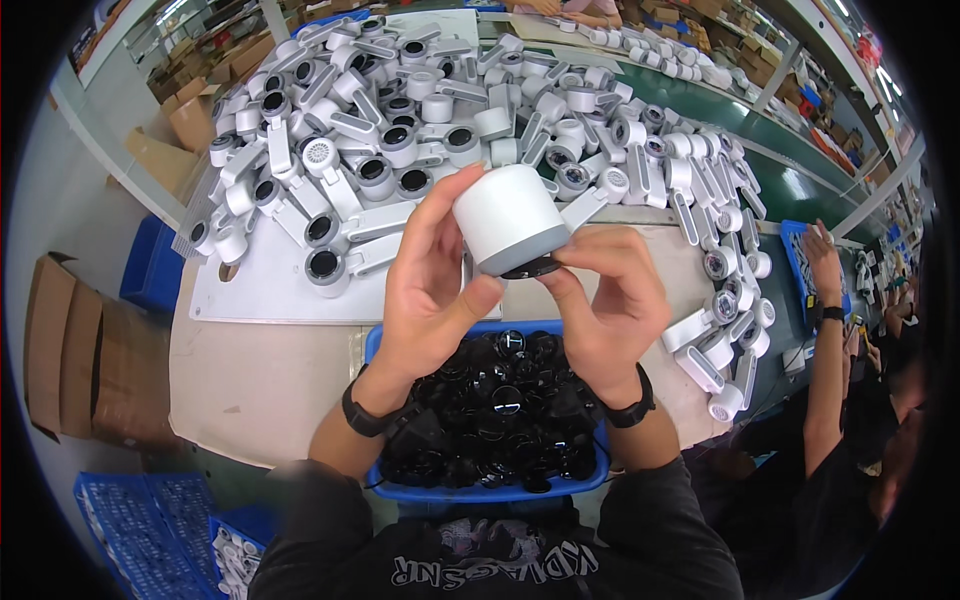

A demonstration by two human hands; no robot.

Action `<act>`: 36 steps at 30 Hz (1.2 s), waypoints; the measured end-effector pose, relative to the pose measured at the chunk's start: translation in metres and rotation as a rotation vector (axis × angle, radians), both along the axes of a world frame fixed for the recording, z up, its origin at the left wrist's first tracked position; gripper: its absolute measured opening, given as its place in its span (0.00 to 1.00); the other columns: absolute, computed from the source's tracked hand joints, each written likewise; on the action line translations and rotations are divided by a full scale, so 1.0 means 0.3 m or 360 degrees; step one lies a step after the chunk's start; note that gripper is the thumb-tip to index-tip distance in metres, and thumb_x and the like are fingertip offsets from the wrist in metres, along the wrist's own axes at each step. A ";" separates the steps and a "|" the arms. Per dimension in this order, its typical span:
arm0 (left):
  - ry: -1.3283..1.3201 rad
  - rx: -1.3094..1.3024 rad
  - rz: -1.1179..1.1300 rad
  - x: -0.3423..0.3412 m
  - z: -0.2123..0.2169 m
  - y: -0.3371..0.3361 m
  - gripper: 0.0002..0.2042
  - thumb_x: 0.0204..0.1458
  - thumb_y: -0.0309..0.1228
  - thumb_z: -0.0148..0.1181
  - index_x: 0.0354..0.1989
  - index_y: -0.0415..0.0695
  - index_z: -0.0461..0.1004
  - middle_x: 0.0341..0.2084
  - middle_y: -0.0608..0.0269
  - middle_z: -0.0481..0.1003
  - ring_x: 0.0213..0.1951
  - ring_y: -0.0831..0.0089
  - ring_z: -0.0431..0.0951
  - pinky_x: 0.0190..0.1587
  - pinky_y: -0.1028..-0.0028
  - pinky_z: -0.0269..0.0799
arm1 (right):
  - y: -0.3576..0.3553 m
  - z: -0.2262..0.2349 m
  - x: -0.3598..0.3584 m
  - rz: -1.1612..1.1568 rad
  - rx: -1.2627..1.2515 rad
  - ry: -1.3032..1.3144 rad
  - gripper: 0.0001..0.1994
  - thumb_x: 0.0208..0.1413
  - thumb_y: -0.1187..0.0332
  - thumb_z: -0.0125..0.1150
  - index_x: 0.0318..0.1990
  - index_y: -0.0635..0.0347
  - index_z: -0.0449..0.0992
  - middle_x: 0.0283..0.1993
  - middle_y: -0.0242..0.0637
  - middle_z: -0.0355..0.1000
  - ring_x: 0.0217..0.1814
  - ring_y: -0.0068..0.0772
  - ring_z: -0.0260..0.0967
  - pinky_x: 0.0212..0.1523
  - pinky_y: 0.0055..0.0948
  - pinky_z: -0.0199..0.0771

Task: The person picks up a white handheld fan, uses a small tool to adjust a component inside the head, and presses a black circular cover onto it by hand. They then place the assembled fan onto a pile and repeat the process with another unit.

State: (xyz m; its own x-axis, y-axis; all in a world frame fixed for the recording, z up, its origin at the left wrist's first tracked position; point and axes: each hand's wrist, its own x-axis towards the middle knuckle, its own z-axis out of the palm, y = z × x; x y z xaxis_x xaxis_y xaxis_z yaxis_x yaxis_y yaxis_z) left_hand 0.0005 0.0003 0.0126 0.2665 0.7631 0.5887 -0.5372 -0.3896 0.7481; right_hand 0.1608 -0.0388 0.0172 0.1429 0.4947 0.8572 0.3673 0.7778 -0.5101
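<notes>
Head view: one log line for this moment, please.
left hand: grips white housing | right hand: pinches black ring at housing's grey end | below: blue bin of black parts | bench: white housings pile

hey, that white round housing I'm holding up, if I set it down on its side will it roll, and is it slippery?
The white round housing looks cylindrical, so on its side it would probably roll. Its smooth matte shell may be a little slippery, though the left hand and right hand hold it with fingertips alone, suggesting it is light. It seems rigid plastic.

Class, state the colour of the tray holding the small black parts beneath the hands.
Blue tray, clearest in the head view.
</notes>
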 end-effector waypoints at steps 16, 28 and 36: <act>-0.0194 0.0277 -0.0068 -0.009 -0.026 -0.002 0.49 0.34 0.34 0.80 0.66 0.45 0.54 0.61 0.47 0.63 0.63 0.55 0.65 0.61 0.60 0.67 | -0.023 -0.021 -0.023 0.0484 -0.0205 0.0482 0.27 0.37 0.80 0.77 0.48 0.68 0.73 0.43 0.37 0.72 0.42 0.27 0.71 0.49 0.29 0.69; 0.0008 0.0191 0.0122 -0.032 -0.036 -0.030 0.40 0.46 0.43 0.71 0.64 0.38 0.60 0.57 0.48 0.65 0.55 0.58 0.70 0.56 0.65 0.67 | 0.013 -0.034 -0.024 0.0225 -0.0095 -0.0209 0.38 0.53 0.59 0.66 0.65 0.70 0.55 0.56 0.50 0.64 0.55 0.41 0.65 0.58 0.39 0.64; 0.0237 0.0482 0.0278 -0.039 -0.007 -0.055 0.27 0.53 0.40 0.63 0.55 0.32 0.70 0.51 0.44 0.68 0.50 0.59 0.71 0.51 0.68 0.68 | -0.035 -0.003 -0.051 0.0228 0.0044 -0.0350 0.30 0.53 0.64 0.63 0.61 0.73 0.65 0.54 0.58 0.66 0.48 0.50 0.67 0.47 0.36 0.72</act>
